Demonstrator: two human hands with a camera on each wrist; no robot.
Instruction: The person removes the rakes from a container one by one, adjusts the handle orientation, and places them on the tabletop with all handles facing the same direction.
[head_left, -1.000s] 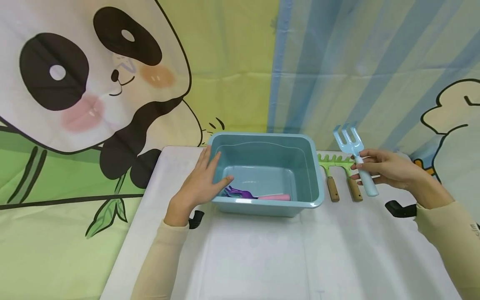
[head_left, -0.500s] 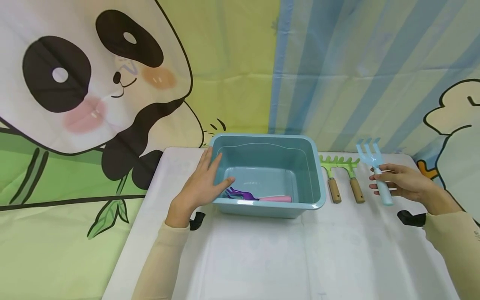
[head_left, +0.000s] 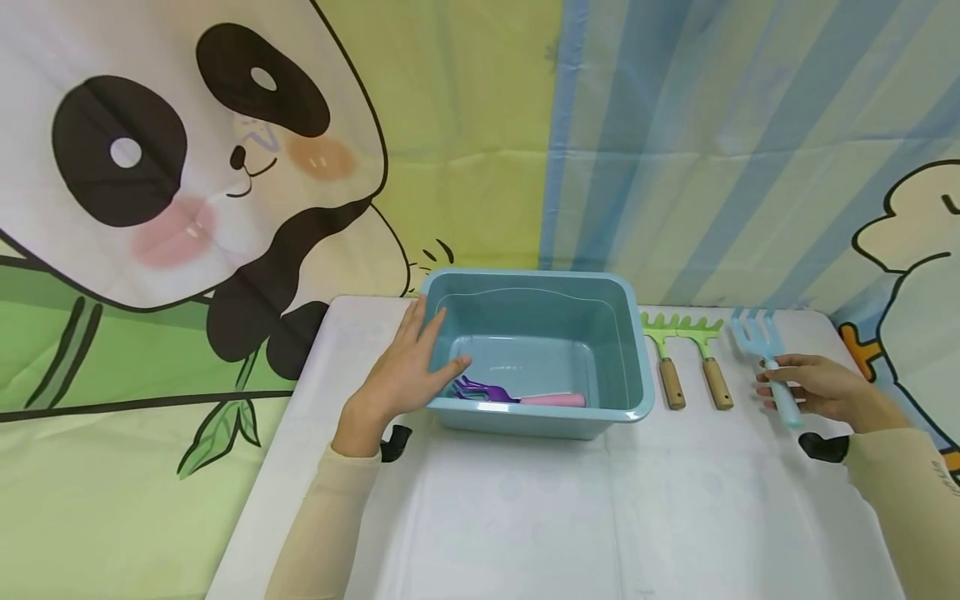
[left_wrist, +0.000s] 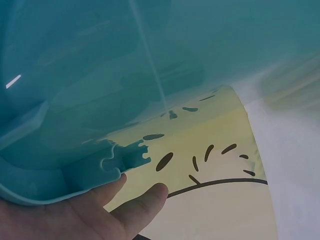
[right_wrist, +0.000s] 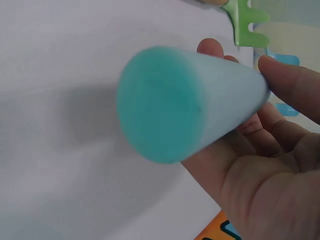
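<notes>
My right hand (head_left: pixel 828 390) holds a light blue hand fork (head_left: pixel 761 337) by its handle (right_wrist: pixel 220 95), thumb on one side and fingers on the other, at the right of the table. In the right wrist view the handle's teal end points toward the camera. My left hand (head_left: pixel 401 367) rests with straight, spread fingers on the left rim of a blue-green plastic basin (head_left: pixel 532 417). Inside the basin, near its front wall, lie a purple hand fork (head_left: pixel 483 390) and a pink handle (head_left: pixel 553 400).
Two small green rakes (head_left: pixel 663 333) with wooden handles lie side by side between the basin and my right hand. A white cloth covers the table (head_left: pixel 517 517). Behind it hangs a printed curtain (head_left: pixel 472 150) with a panda.
My right hand has carried the light blue hand fork rightward past the rakes and lowered it toward the table. The left hand stays on the basin rim.
</notes>
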